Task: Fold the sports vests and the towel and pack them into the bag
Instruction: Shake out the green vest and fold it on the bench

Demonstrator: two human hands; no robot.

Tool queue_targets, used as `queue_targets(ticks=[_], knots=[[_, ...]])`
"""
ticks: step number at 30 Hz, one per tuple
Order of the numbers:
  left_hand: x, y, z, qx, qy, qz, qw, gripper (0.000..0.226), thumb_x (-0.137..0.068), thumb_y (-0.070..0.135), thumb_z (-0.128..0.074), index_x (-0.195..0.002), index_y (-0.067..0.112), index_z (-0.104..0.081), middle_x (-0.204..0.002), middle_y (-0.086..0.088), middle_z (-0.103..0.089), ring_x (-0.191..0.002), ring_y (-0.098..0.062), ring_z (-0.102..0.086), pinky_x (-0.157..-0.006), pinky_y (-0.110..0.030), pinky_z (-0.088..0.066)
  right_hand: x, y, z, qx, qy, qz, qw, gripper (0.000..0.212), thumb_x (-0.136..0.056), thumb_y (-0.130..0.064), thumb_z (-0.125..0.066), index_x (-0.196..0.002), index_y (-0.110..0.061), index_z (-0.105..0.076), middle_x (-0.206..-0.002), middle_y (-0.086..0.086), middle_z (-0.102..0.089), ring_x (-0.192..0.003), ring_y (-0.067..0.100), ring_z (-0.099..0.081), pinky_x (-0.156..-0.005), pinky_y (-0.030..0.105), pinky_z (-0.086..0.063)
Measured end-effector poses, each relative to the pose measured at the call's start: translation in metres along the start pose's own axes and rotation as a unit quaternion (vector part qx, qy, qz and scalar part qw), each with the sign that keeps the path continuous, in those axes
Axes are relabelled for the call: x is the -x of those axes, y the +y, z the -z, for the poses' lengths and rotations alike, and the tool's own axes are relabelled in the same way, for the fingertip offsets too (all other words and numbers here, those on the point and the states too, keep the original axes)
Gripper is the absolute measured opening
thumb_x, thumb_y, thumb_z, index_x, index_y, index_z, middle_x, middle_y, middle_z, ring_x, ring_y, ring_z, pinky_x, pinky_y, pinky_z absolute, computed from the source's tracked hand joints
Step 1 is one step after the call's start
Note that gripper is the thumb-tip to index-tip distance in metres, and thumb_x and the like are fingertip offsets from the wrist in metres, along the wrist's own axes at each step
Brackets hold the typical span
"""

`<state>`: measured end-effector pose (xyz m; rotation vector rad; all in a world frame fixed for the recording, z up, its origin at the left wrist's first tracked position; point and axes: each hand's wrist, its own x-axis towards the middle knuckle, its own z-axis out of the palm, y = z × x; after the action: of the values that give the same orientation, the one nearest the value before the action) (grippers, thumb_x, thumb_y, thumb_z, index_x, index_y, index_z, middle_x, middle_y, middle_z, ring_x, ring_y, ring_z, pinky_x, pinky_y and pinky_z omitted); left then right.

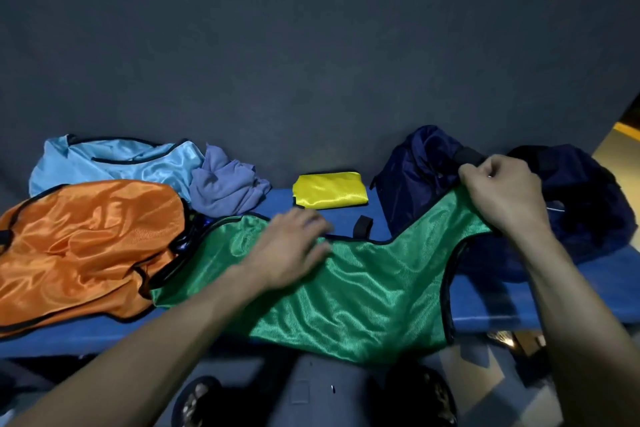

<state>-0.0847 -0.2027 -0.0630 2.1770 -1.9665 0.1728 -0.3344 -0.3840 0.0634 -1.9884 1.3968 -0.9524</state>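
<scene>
Two hands work the green vest [349, 291]: left hand [294, 246] flat, right hand [502, 194] pinching its strap.

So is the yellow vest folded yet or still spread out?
Folded: the yellow vest lies as a small flat rectangle on the blue table.

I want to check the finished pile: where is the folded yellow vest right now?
In the head view the yellow vest lies folded at the back of the blue table, against the dark wall, between the crumpled purple towel and the navy bag.
</scene>
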Motion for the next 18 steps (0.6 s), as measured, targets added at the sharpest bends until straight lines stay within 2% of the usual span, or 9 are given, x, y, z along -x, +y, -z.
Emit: queue_targets(ticks=[1,3,6,7,9,11,13,15,18], knots=[[0.003,0.014,-0.006,0.010,-0.084,-0.005,0.996,0.057,-0.100,0.067,-0.027,-0.149,0.038,-0.036,-0.158,0.003,-0.035,-0.145,-0.023,-0.029,-0.119,-0.051,-0.024,0.001,-0.001,0.003,0.000,-0.003,-0.005,1.000,0.027,-0.086,-0.029,-0.060,-0.082,-0.002,-0.060,-0.074,0.005,-0.062,-0.073,0.024,-0.057,-0.062,0.036,-0.039],[0.007,0.027,-0.017,-0.004,-0.179,0.005,0.984,0.070,-0.097,0.074,-0.012,-0.160,0.042,-0.006,-0.170,0.007,0.002,-0.156,-0.022,0.006,-0.125,-0.054,0.003,0.002,-0.001,0.009,0.002,-0.003,-0.008,1.000,0.025,-0.087,-0.028,-0.062,-0.085,-0.003,-0.063,-0.075,0.002,-0.062,-0.074,0.024,-0.057,-0.065,0.035,-0.038],[0.001,0.034,-0.017,-0.003,-0.127,-0.014,0.992,0.073,-0.098,0.074,-0.009,-0.161,0.039,0.002,-0.168,0.010,0.014,-0.154,-0.016,0.018,-0.123,-0.050,0.016,0.004,-0.002,0.017,-0.013,0.007,0.004,1.000,0.017,-0.085,-0.027,-0.064,-0.087,-0.011,-0.068,-0.084,0.001,-0.068,-0.081,0.023,-0.061,-0.072,0.034,-0.043],[-0.001,0.037,-0.017,-0.003,-0.117,-0.026,0.993,0.073,-0.098,0.074,-0.009,-0.161,0.039,0.003,-0.167,0.012,0.016,-0.153,-0.014,0.020,-0.123,-0.048,0.018,0.006,-0.003,0.019,-0.024,0.010,0.009,1.000,0.014,-0.084,-0.026,-0.063,-0.087,-0.013,-0.068,-0.085,0.000,-0.069,-0.080,0.021,-0.062,-0.071,0.034,-0.044],[0.001,0.044,-0.024,-0.002,-0.155,-0.031,0.987,0.074,-0.098,0.075,-0.008,-0.160,0.039,0.008,-0.166,0.011,0.020,-0.153,-0.016,0.023,-0.122,-0.051,0.019,0.011,-0.009,0.019,-0.048,0.007,0.023,0.999,0.010,-0.085,-0.023,-0.062,-0.088,-0.016,-0.068,-0.086,-0.003,-0.069,-0.077,0.012,-0.060,-0.066,0.032,-0.043],[0.002,0.045,-0.029,0.011,-0.179,-0.015,0.984,0.073,-0.098,0.074,-0.009,-0.161,0.039,0.003,-0.168,0.010,0.016,-0.155,-0.019,0.019,-0.122,-0.054,0.015,0.015,-0.019,0.016,-0.071,-0.002,0.039,0.997,0.008,-0.085,-0.021,-0.062,-0.088,-0.018,-0.069,-0.086,-0.006,-0.069,-0.077,0.009,-0.061,-0.065,0.029,-0.045],[-0.002,0.041,-0.022,0.017,-0.119,-0.015,0.993,0.068,-0.101,0.069,-0.013,-0.161,0.037,-0.010,-0.170,0.008,0.003,-0.157,-0.017,0.007,-0.124,-0.052,0.010,0.018,-0.028,0.010,-0.087,-0.008,0.049,0.995,0.008,-0.084,-0.021,-0.063,-0.087,-0.020,-0.070,-0.087,-0.008,-0.070,-0.080,0.011,-0.064,-0.070,0.030,-0.048],[-0.002,0.028,-0.013,-0.004,-0.074,0.000,0.997,0.066,-0.103,0.065,-0.015,-0.161,0.035,-0.015,-0.170,0.007,-0.002,-0.157,-0.017,0.003,-0.125,-0.051,0.009,0.021,-0.038,0.002,-0.102,-0.017,0.058,0.993,0.009,-0.084,-0.020,-0.064,-0.089,-0.022,-0.070,-0.088,-0.010,-0.071,-0.080,0.012,-0.065,-0.074,0.032,-0.049],[0.014,-0.002,-0.020,-0.024,-0.124,0.048,0.991,0.073,-0.100,0.071,-0.011,-0.162,0.033,-0.003,-0.169,0.008,0.012,-0.156,-0.019,0.013,-0.124,-0.050,0.012,0.025,-0.056,-0.014,-0.124,-0.041,0.083,0.988,0.010,-0.083,-0.017,-0.066,-0.090,-0.023,-0.070,-0.084,-0.007,-0.071,-0.071,0.013,-0.063,-0.070,0.031,-0.049]])
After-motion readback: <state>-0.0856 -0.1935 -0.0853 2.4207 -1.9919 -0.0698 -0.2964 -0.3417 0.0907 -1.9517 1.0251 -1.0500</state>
